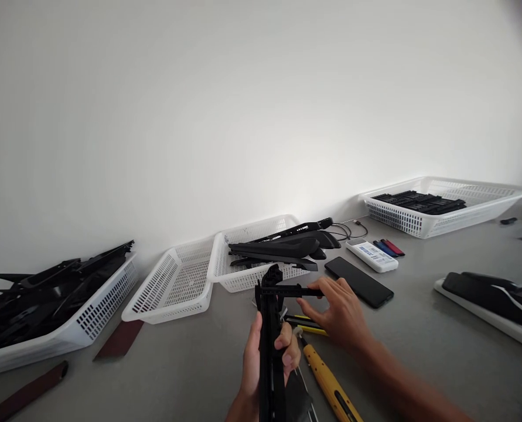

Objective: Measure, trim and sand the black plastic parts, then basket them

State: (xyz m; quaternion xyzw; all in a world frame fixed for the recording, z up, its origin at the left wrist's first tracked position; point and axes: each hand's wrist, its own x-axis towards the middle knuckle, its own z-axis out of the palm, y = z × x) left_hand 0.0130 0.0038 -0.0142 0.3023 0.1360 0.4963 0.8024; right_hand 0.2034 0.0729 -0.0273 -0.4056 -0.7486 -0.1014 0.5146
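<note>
My left hand (251,363) is wrapped around a long, narrow black plastic part (270,346), held upright in front of me with its lower end out of view. Across its upper end lies a slim black bar (289,291) with short prongs at its left, resembling a caliper; I cannot make out its kind for sure. My right hand (344,310) pinches the bar's right end between thumb and fingers. Below my hands on the table are a yellow pen-shaped tool (328,381) and a yellow-and-black tool (307,324), partly hidden behind the left hand.
White baskets stand along the wall: a left basket (80,328) and a middle basket (229,281) with black parts, a bare basket (168,316), and a right basket (423,225) with slotted black pieces. A phone (360,281), white device (372,256), and brown sandpaper-like sheet (119,341) lie about.
</note>
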